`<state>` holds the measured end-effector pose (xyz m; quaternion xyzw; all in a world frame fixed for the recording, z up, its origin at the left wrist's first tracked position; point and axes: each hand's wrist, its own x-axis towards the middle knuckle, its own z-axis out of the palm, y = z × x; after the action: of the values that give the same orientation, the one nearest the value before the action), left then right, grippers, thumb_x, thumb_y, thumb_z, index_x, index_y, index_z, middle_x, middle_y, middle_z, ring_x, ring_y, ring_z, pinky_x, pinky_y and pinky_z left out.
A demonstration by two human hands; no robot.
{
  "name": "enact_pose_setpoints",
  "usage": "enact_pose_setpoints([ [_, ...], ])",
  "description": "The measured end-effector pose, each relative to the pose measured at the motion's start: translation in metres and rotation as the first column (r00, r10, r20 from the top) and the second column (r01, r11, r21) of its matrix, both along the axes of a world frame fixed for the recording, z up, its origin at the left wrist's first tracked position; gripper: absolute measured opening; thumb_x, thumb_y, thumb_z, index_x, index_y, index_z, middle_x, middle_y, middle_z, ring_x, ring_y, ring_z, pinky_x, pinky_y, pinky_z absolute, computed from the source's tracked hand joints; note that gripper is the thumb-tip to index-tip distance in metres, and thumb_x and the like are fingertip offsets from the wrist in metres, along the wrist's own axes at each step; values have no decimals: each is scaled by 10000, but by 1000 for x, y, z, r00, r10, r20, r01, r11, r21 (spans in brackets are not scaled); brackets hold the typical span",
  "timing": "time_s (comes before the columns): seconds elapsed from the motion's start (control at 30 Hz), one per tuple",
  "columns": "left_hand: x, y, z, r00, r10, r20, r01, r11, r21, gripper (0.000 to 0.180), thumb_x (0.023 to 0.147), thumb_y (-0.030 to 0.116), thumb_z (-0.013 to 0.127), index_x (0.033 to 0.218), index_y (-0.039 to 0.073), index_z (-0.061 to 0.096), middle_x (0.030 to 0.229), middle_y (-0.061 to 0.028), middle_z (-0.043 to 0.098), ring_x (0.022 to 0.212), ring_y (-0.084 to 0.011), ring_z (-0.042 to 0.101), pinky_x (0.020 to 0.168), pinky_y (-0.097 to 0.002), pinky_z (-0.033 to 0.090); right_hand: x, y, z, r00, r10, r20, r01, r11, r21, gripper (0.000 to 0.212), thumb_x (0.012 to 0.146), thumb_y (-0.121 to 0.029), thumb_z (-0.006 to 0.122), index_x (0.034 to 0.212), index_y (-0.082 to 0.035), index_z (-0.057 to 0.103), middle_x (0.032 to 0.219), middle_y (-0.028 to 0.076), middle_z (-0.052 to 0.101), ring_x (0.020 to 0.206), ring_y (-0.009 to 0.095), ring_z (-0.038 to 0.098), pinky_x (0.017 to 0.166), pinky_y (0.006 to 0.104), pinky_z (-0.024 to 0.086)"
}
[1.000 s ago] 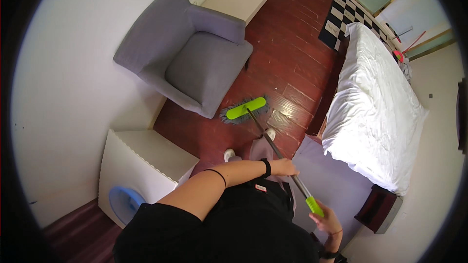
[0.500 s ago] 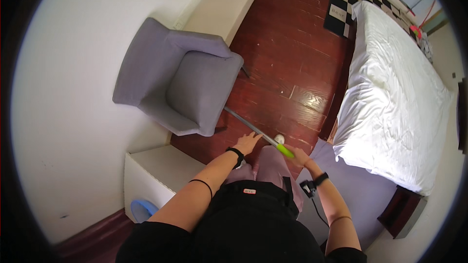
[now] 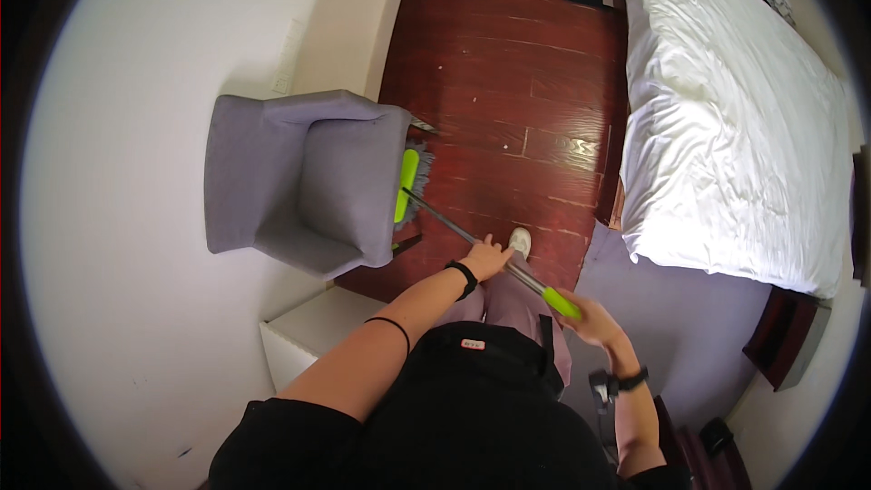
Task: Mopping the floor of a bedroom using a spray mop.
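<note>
I hold a mop with a grey metal pole (image 3: pixel 445 220) and a bright green grip. My left hand (image 3: pixel 485 259) is closed around the middle of the pole. My right hand (image 3: pixel 590 319) is closed around the green grip (image 3: pixel 561 303) at the pole's upper end. The mop's green head (image 3: pixel 407 183), fringed with grey strands, lies on the floor at the front edge of a grey armchair (image 3: pixel 349 186). Part of the head is hidden beneath the seat.
A white-covered bed (image 3: pixel 726 127) stands along the right side. Red-brown wooden boards (image 3: pixel 508 91) make up the floor, with a grey mat (image 3: pixel 653 308) near the bed. A white box-like cabinet (image 3: pixel 313 331) is at lower left, and a low cream ledge (image 3: pixel 349 27) runs behind the chair.
The mop head has come out from under the chair into view. My right hand has drawn the grip back toward me and right, while my left hand has shifted slightly right along with the pole.
</note>
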<state>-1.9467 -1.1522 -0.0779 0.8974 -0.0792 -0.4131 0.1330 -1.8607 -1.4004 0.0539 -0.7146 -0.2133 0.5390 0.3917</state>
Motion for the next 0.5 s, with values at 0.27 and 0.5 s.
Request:
enact_pose_setpoints([
  [0.27,51,-118,21,842,-180,509,368,881,-297,198,771,190,490,921,65,451,847,-104,528,948,-354,538,672,-417,484,-34,-116,129,923,-334,194,368,911,-185,473,729,-52,605,1177,-24,453,745,189,582,645,269,585,612,285,435],
  [0.5,114,-133,16,737,-185,651,485,815,-317,195,764,132,484,940,57,449,851,-103,514,942,-328,552,598,-336,517,-27,-106,147,813,-529,244,582,745,-327,415,714,-40,616,1111,8,502,723,201,585,616,264,601,595,293,441],
])
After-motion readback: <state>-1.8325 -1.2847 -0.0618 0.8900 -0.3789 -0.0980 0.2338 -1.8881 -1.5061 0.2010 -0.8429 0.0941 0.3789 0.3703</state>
